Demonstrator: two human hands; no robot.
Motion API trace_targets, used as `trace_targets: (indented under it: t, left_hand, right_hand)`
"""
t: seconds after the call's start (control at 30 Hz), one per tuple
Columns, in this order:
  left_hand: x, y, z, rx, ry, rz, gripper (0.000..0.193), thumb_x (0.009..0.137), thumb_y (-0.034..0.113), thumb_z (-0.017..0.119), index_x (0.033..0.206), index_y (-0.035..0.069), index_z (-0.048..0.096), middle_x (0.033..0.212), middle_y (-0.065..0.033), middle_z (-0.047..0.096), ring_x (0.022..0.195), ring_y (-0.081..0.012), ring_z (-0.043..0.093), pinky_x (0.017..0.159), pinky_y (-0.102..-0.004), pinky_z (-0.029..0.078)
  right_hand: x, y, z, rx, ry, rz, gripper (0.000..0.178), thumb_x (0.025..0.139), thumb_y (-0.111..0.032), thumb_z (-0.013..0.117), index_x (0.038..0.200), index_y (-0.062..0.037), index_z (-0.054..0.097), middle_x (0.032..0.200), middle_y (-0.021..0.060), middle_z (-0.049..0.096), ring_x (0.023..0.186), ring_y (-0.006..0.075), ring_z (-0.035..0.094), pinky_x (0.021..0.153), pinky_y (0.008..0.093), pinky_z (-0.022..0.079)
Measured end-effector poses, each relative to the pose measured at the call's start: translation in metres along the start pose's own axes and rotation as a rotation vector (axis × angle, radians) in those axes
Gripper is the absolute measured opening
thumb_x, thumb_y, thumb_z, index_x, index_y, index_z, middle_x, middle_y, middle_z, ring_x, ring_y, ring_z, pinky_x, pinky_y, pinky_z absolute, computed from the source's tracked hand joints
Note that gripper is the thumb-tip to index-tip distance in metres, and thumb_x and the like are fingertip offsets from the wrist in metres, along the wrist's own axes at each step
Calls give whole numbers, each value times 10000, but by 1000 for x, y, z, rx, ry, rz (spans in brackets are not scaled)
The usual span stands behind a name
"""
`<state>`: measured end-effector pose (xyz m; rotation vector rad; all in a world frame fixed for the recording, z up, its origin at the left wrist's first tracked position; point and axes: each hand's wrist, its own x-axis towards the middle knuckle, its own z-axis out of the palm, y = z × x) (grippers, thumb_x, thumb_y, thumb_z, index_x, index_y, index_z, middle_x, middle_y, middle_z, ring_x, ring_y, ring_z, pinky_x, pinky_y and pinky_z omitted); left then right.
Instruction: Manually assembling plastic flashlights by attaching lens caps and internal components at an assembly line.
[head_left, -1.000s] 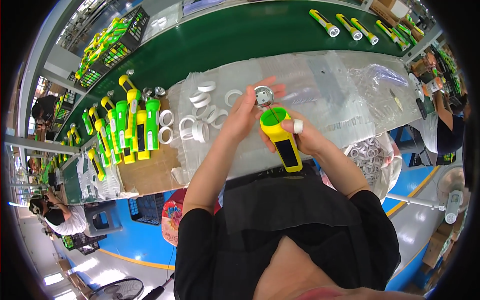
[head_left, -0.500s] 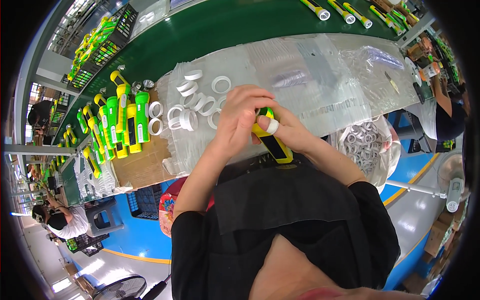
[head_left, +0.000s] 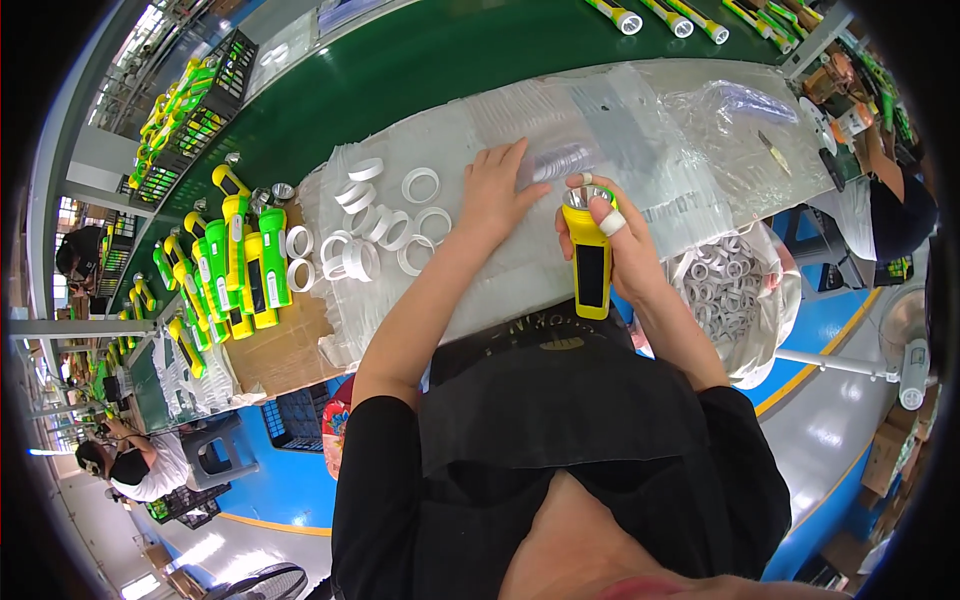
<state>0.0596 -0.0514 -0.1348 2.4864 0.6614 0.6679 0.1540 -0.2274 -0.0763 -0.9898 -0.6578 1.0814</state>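
A yellow flashlight with a dark panel is upright in my right hand, my fingers and thumb wrapped around its head. A shiny reflector shows at its top, and a white band circles my thumb. Fingers stretched out and holding nothing, my left hand rests over the plastic-covered bench, beside a row of thin clear discs. Left of that hand lie several loose white rings, some leaning on one another.
Green and yellow flashlights crowd the bench at left. A sack of white rings hangs by the right edge. Far back, more flashlights lie on the green surface. A knife lies at right; a co-worker sits beyond it.
My hands have separated: the left has let go of the flashlight and opened out beside the clear discs. The right has shifted rightward with the flashlight, whose reflector is now uncovered.
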Motion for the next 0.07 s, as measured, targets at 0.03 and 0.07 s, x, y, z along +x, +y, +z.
trace_targets:
  t: [0.03, 0.07]
  left_hand:
    - [3, -1, -1, -7, -57, -18, 603, 795, 302, 747, 1313, 69, 544, 1279, -183, 566, 1215, -326, 504, 1033, -405, 378]
    - [5, -6, -2, -26, -91, -11, 688, 771, 349, 768, 1357, 100, 505, 1304, -192, 557, 1210, -315, 513, 1025, -433, 386]
  right_hand:
    - [0, 0, -3, -8, -3, 2, 435, 991, -375, 505, 1297, -66, 477, 917, 137, 606, 718, 187, 592, 657, 298, 477]
    - [0, 0, -5, -16, -9, 6, 455, 982, -391, 523, 1298, -66, 477, 920, 140, 607, 723, 190, 595, 657, 297, 478]
